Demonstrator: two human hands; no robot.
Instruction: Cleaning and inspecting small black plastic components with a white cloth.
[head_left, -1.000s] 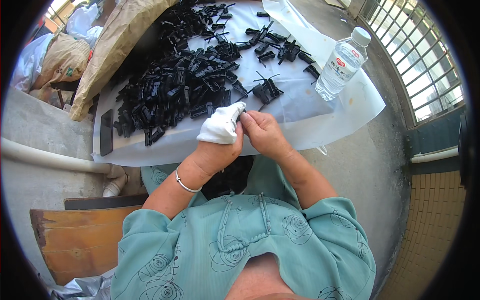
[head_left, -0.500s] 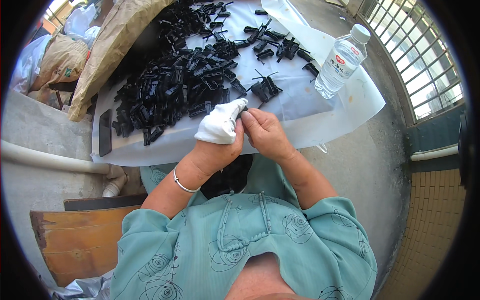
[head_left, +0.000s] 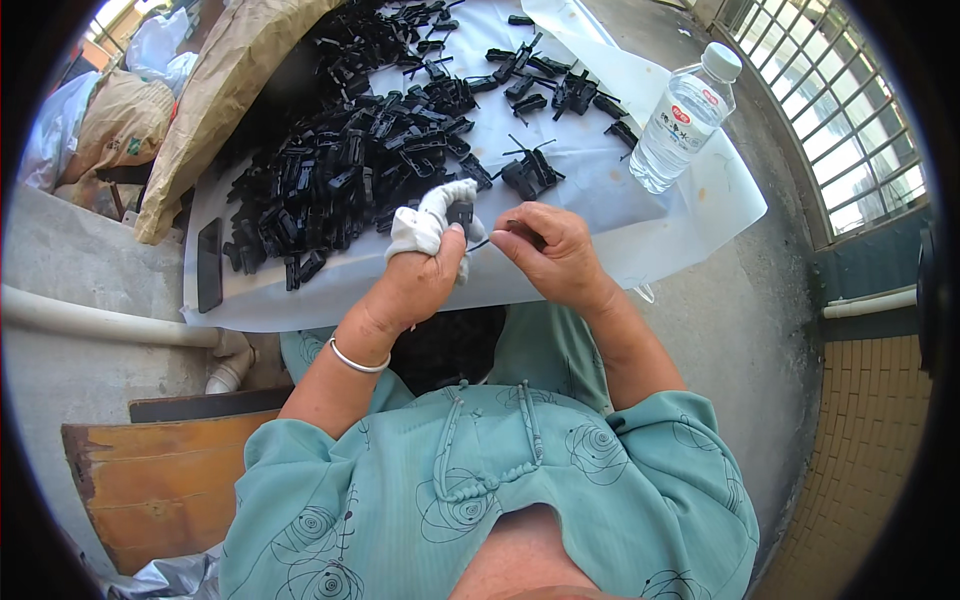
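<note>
My left hand (head_left: 420, 275), its fingers covered by a white cloth glove and its thumb bare, is closed around a small black plastic part (head_left: 460, 213) above the table's near edge. Just to the right, my right hand (head_left: 557, 258) is bare, its thumb and forefinger pinched together. A thin dark sliver (head_left: 480, 245) shows at those fingertips, and something dark sits inside the curled fingers, too hidden to name. Beyond my hands lies a large heap of black plastic parts (head_left: 330, 180). A smaller black piece with thin prongs (head_left: 528, 175) rests apart from the heap.
White sheeting (head_left: 610, 245) covers the table. At its right stands a clear water bottle (head_left: 680, 125); a dark flat phone-like slab (head_left: 210, 265) lies at the left edge. Brown paper (head_left: 215, 100) rises along the left side. A barred window (head_left: 830, 110) is at far right.
My hands have drawn apart, the left shifting slightly left and the right slightly right. The black part in my left hand has come into view.
</note>
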